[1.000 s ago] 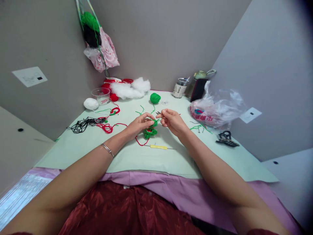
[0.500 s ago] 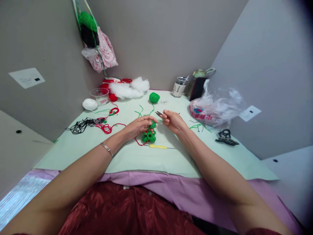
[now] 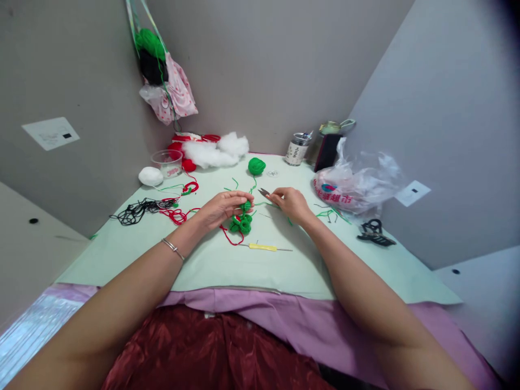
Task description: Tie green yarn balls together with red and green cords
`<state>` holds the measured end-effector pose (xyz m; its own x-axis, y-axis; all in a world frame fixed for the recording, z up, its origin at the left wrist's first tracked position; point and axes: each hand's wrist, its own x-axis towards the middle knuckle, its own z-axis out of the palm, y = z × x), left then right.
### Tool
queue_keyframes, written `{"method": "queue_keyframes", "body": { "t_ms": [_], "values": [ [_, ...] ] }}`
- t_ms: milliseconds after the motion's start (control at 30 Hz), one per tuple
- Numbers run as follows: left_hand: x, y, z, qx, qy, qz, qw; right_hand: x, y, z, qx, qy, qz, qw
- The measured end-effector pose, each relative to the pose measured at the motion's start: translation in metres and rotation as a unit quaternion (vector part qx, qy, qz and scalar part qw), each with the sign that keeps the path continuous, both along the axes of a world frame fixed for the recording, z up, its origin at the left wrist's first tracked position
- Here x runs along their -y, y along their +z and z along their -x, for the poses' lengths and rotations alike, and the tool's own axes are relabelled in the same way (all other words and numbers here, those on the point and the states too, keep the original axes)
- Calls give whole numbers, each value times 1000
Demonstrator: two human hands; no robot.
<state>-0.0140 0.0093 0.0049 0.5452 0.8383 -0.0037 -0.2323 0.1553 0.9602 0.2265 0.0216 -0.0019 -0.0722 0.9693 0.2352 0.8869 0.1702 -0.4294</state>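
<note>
My left hand (image 3: 227, 208) pinches a green crocheted piece (image 3: 241, 223) with several rounded lobes, held just above the table. A red strand (image 3: 234, 242) trails from beneath it. In my right hand (image 3: 293, 205) is a small pair of scissors (image 3: 264, 193), its pointed blades facing left; the handles are hidden by the fingers. A thin green strand stretches between the two hands. Behind them sits a green yarn ball (image 3: 257, 166) with its own strand running forward. On the near side lies a crochet hook (image 3: 262, 247) with a yellow handle.
At left are black yarn (image 3: 140, 210), red yarn (image 3: 176, 216), a white ball (image 3: 150, 176) and a clear tub (image 3: 167, 162). White stuffing (image 3: 215, 150) lies behind. On the right stand a pen tin (image 3: 297, 149), a plastic bag (image 3: 353, 181) and a black claw clip (image 3: 376, 234).
My left hand has shifted left with the crocheted piece. The right hand has moved slightly right and turned, still holding the scissors, so the gap between the hands has widened.
</note>
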Motion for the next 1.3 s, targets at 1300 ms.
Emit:
{"method": "queue_keyframes", "body": {
  "t_ms": [1300],
  "values": [
    [3,-5,-7,-85,115,-123,982,15,28,5,-123,165,109,972]
  ]
}}
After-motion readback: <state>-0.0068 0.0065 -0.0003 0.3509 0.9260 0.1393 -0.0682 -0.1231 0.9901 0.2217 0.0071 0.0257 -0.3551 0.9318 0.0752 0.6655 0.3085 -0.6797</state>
